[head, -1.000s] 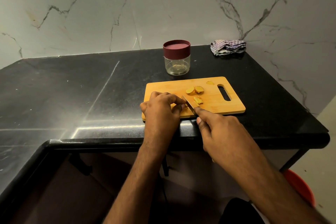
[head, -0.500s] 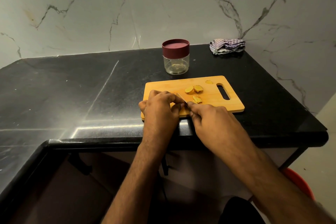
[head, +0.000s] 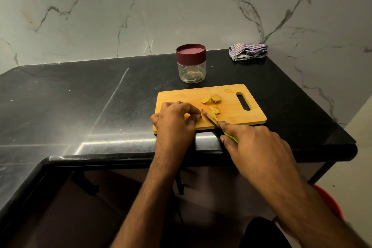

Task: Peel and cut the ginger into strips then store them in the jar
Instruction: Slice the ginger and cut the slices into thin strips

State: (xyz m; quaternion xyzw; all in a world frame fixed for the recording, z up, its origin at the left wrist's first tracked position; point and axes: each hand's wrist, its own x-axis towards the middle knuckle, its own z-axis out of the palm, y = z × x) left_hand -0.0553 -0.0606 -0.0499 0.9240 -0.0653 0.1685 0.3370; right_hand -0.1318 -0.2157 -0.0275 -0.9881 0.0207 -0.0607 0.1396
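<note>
On cutting board (head: pixel 231 110), near edge: left hand (head: pixel 175 121) pinches ginger piece (head: pixel 199 116), mostly hidden. Right hand (head: pixel 255 145) grips knife (head: pixel 210 118), blade just right of ginger, running diagonally. Jar (head: pixel 191 63) behind, lidded.

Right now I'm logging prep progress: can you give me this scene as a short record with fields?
board: wooden cutting board on black counter
left hand: pins a ginger piece at its fingertips
right hand: grips green-handled knife, blade beside that piece
cut ginger: slices on board
jar: clear jar, maroon lid on, behind board
cloth: striped cloth, far corner
</note>
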